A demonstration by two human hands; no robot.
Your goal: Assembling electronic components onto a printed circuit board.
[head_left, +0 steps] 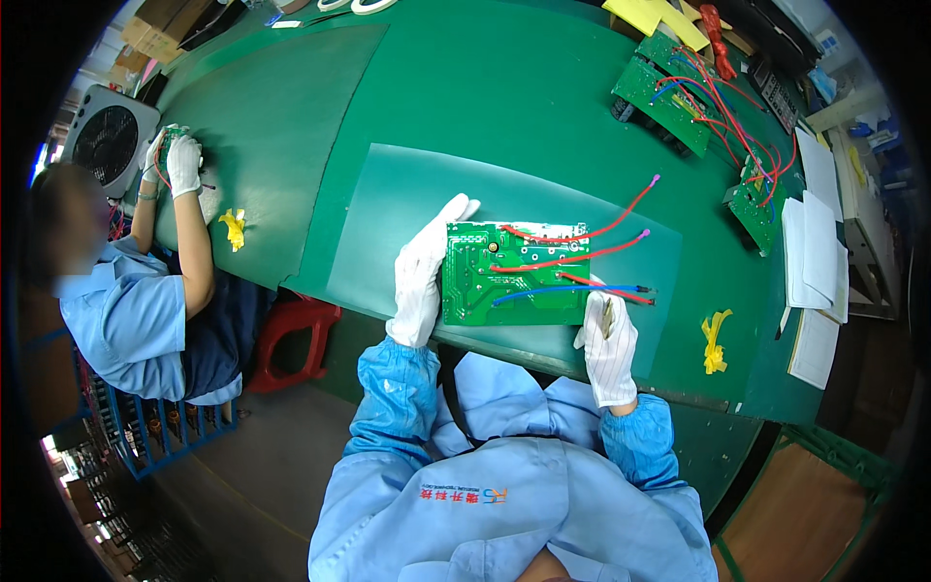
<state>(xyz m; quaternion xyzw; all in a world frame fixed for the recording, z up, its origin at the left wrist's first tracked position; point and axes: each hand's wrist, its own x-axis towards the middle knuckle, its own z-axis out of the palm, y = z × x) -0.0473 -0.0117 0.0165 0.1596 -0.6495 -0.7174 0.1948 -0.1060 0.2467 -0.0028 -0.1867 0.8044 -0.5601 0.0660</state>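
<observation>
A green circuit board is held over the table's front edge, its flat soldered side facing up. Three red wires and one blue wire run from it to the right, several with crimped ends. My left hand, in a white glove, grips the board's left edge. At the lower right corner, my gloved right hand has its fingers closed on the board's edge. A thin, dull object shows against the right palm, too small to name.
A translucent sheet covers part of the green table. Wired circuit boards and papers are at right. Yellow scraps lie nearby. At left, a co-worker handles another board beside a fan; a red stool stands between us.
</observation>
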